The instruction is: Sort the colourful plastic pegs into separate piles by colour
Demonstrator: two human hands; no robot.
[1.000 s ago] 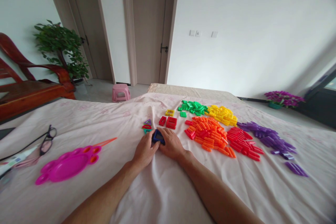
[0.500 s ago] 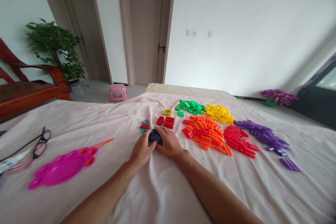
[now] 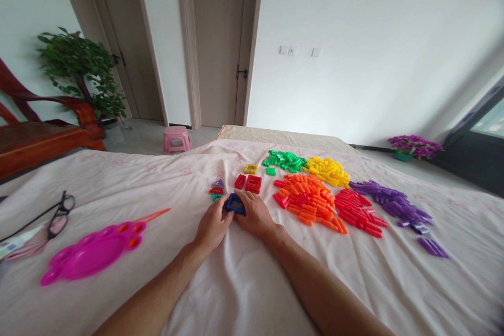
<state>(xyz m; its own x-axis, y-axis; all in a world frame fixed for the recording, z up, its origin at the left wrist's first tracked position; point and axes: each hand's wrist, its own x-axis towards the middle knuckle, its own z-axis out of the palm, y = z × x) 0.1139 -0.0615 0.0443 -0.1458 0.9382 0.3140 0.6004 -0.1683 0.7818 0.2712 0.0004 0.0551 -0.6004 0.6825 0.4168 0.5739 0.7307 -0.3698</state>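
Between my two hands are dark blue square frame tiles (image 3: 236,203), seemingly stacked; how many I cannot tell. My left hand (image 3: 213,220) grips their left side, fingers partly hidden. On the right side my right hand (image 3: 255,214) is closed round them. Just beyond the hands lie red square frame tiles (image 3: 253,184), a single red tile (image 3: 240,181) and a yellow square frame (image 3: 251,169). A purple triangle frame (image 3: 218,184), a red piece (image 3: 216,190) and a teal piece (image 3: 217,197) sit by my left fingertips.
Piles of orange (image 3: 311,197), red (image 3: 358,210), green (image 3: 286,160), yellow (image 3: 327,170) and purple (image 3: 394,202) plastic pieces lie on the right of the cloth. A magenta palette-shaped tray (image 3: 92,254) and glasses (image 3: 59,215) rest at left. A pink stool (image 3: 177,139) stands beyond.
The blue tiles have turned slightly between my hands, showing more of their square face. Both hands stay in nearly the same place; the other pieces have not moved.
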